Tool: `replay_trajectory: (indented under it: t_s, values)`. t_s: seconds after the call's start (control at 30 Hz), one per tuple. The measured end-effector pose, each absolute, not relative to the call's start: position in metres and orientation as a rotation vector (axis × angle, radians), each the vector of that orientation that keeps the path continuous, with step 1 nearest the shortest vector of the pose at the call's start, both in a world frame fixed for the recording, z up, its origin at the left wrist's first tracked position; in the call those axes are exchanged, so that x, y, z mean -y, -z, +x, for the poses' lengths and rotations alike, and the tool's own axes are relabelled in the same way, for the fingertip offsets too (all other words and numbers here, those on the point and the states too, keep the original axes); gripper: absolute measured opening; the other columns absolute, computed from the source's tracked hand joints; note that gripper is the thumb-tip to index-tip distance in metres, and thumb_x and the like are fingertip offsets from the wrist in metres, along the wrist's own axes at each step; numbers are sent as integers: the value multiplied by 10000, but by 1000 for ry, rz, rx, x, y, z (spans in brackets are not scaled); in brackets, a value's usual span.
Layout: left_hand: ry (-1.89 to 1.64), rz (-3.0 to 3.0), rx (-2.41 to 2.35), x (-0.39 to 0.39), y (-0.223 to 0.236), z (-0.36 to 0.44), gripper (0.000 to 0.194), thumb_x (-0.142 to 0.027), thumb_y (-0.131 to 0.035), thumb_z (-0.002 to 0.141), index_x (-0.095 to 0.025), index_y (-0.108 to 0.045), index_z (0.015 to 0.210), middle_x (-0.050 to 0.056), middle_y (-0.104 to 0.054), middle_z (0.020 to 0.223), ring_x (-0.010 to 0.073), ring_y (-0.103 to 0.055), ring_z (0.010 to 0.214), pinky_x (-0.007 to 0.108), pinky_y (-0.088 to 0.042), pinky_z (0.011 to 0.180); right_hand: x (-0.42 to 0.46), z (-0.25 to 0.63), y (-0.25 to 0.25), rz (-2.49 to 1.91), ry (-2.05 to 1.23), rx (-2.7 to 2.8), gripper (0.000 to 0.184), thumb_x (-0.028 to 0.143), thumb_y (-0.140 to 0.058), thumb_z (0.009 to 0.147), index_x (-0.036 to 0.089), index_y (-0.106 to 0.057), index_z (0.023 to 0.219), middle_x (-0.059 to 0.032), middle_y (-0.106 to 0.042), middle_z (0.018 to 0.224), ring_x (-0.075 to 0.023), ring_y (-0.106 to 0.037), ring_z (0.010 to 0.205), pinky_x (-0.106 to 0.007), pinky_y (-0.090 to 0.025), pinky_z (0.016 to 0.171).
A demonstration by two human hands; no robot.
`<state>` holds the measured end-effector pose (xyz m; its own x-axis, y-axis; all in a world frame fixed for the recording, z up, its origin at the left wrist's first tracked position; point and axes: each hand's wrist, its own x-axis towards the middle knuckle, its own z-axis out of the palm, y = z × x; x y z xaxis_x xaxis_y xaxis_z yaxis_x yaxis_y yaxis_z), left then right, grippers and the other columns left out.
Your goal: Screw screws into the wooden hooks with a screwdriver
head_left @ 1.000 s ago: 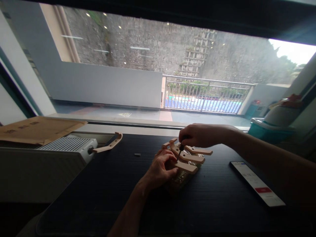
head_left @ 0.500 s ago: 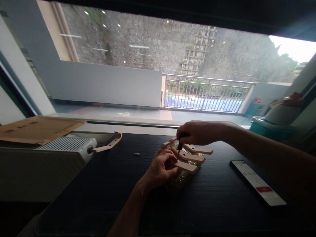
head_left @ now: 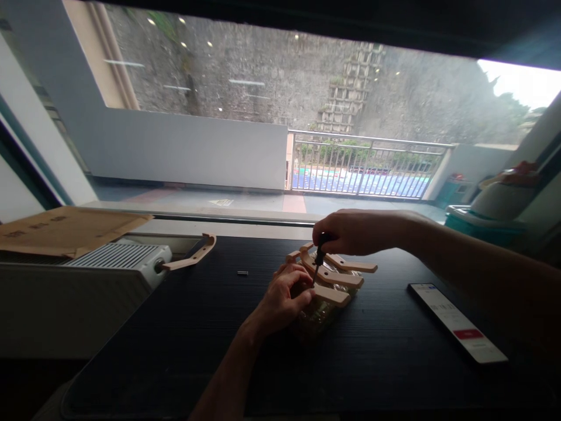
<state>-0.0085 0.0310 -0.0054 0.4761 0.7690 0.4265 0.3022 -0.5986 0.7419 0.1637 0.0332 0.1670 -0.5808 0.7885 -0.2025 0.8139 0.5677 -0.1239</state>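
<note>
My right hand is closed around the dark handle of a screwdriver, its shaft slanting down to the nearest wooden hook. My left hand grips that hook's left end, thumb on the near side and fingers over the far side; the screwdriver's tip is at the fingers, and any screw there is hidden. Behind it lie a second wooden hook with a dark hole and a third wooden hook. All rest on a crinkled clear plastic bag.
A loose screw lies on the dark table, left of my hands. Another wooden hook leans by the white radiator, which bears a brown envelope. A phone lies at right; a window ledge runs behind.
My right hand and the screwdriver handle have risen slightly. My left thumb has shifted up a little against the near hook. The other things stay put.
</note>
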Motion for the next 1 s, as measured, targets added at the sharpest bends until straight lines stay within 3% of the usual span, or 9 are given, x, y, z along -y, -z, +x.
replay_trajectory:
  t_s: [0.27,0.43,1.0]
  values:
    - [-1129,2144,-900,-33,12,-6,133,-176,-520,828,-204,-644,866,33,-607,977,176,-543,988,317,-397,935,-31,160,-162,1359,140,-2718,219,284,-446,814,190,-642,841,-7,-649,736,-102,-506,587,-242,-350,538]
    - [-1136,2138,-902,-34,13,-4,130,-181,-522,829,-199,-644,870,39,-608,980,181,-542,991,326,-406,935,-34,164,-166,1367,228,-2714,245,335,-506,793,228,-639,968,0,-663,774,-105,-531,592,-237,-357,532]
    - [-1269,2158,-888,-35,17,-3,119,-142,-528,802,-196,-627,839,34,-597,916,171,-561,929,317,-452,873,-30,162,-159,1314,281,-2733,217,290,-491,798,215,-664,905,11,-663,743,-95,-520,583,-231,-352,536]
